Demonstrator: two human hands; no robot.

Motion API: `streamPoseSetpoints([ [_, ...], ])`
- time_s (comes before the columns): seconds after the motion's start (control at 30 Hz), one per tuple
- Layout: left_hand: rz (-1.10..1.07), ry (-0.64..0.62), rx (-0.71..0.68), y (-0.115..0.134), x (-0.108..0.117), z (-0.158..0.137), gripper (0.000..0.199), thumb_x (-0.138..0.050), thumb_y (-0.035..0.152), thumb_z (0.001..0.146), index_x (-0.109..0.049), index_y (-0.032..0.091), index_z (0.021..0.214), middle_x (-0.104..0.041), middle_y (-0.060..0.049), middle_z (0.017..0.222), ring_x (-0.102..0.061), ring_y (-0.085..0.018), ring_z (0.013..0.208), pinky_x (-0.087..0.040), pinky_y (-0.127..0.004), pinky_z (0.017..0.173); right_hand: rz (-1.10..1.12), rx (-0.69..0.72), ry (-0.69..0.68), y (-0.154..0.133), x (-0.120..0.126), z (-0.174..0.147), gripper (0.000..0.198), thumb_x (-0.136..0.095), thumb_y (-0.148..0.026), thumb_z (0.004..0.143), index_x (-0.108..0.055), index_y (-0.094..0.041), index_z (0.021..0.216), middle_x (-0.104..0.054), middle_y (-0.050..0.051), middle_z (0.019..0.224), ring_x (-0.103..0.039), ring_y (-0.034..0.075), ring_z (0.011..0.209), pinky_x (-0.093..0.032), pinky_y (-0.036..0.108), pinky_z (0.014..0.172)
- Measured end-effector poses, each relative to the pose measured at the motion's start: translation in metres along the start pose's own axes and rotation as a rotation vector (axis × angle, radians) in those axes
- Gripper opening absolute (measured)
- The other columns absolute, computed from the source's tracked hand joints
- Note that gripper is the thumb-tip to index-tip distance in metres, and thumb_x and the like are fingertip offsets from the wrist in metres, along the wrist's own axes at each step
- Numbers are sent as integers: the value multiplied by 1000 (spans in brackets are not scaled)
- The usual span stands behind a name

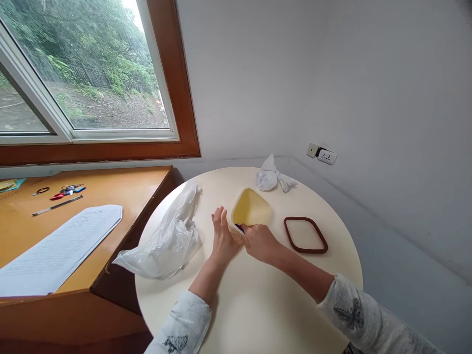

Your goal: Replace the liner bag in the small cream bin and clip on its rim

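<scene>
A pale yellow, square container (254, 210) with rounded corners stands on the round table, its open top facing me. My left hand (223, 241) lies along its near left side, with fingers stretched up against the wall to hold it. At the near rim, my right hand (261, 242) is closed with its fingertips over the edge. A small dark blue bit (239, 227) shows at those fingertips; its kind cannot be made out. To the right lies a brown, square ring (306, 235) with rounded corners, apart from both hands. A crumpled white plastic bag (167, 243) is spread left of my left hand.
A knotted white plastic bag (271, 176) sits at the back of the round table (258, 305). On the wooden desk (140, 184) at left are papers (70, 246), a pen (57, 205) and keys (68, 191). Wall sockets (326, 157) are beyond the table.
</scene>
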State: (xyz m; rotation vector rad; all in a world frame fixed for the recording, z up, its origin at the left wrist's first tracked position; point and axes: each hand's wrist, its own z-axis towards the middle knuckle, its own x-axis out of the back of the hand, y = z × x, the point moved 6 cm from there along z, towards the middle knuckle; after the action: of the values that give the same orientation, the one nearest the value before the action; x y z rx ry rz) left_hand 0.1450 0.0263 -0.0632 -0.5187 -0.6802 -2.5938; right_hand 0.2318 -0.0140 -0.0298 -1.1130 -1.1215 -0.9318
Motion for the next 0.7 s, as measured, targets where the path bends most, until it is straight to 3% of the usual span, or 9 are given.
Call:
streamPoseSetpoints([
  [0.1,31,23,-22,1,0,0,91,-59,16,73,3,18,139,-18,-24,137,-15,-37,133,-16,-65,101,34,-39,23,-7,-3,5,32,-30,-26,91,-53,-12,108,-67,14,86,-63,21,73,-42,28,63],
  [0.23,0,15,-28,-4,3,1,95,-63,22,70,3,21,139,-21,-21,136,-19,-36,130,-26,-61,99,242,11,30,-10,1,-3,36,-28,-34,91,-48,-14,115,-65,12,98,-61,22,85,-43,30,71],
  [0.37,-21,-8,-14,-7,5,3,100,-68,28,64,-2,21,138,-23,-20,134,-24,-36,128,-33,-57,97,370,156,-160,-6,19,-21,38,-28,-39,91,-53,-15,107,-64,11,98,-60,21,85,-44,30,72],
  [0.47,-26,-26,-14,-5,3,6,106,-73,32,58,-3,23,138,-23,-20,134,-26,-37,127,-32,-57,97,224,168,-283,8,28,-26,39,-24,-34,92,-59,-15,94,-65,11,92,-60,21,78,-44,31,69],
  [0.6,-4,-59,-81,2,-1,8,109,-76,36,55,-6,25,137,-24,-19,134,-25,-38,127,-27,-60,98,-137,122,-234,35,16,-9,33,-30,-24,89,-61,-14,95,-65,14,97,-61,25,84,-45,35,69],
  [0.7,31,-74,-135,5,-2,7,103,-75,36,57,-9,26,137,-26,-18,133,-27,-37,127,-21,-62,101,-194,156,-211,41,-7,11,24,-43,-19,83,-62,-12,96,-65,16,100,-61,27,91,-45,37,77],
])
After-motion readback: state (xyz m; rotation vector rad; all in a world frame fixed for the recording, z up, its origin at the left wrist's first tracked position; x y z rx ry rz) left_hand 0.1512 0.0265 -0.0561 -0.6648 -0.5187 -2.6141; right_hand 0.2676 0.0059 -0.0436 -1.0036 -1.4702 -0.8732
